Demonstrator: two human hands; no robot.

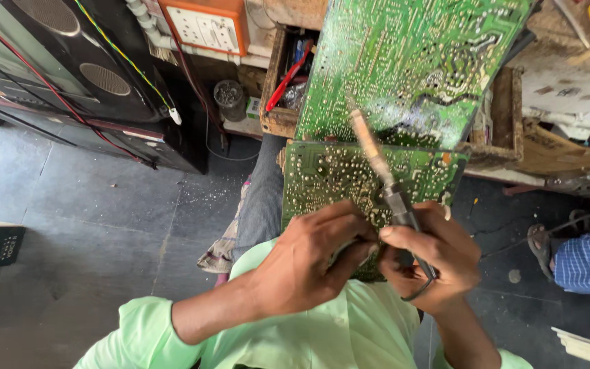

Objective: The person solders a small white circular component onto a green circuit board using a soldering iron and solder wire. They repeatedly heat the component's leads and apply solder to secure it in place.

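**Soldering iron held over a green circuit board**

A green circuit board (349, 179) is seen solder side up, dotted with silvery joints and pale traces; it rests on the person's lap, its near edge hidden under the hands; a larger green circuit board (411, 61) is propped behind it, its lower edge meeting the smaller board's far edge. A soldering iron (385, 179) with a pale, worn tip and a dark metal barrel is angled up and away over the smaller board, the tip reaching the seam between the two boards; whether the tip touches a board cannot be told.

The right hand (431, 263) is closed around the iron's lower barrel, the thumb laid along it, and a dark cord is looped under the palm. The left hand (308, 263) lies just beside it on the board's near edge, fingers curled and pinched together toward the iron; what is gripped there, if anything, cannot be told. Both forearms come up from the bottom of the view in light green sleeves (145, 335), the wrists bent inward so that the knuckles nearly meet.
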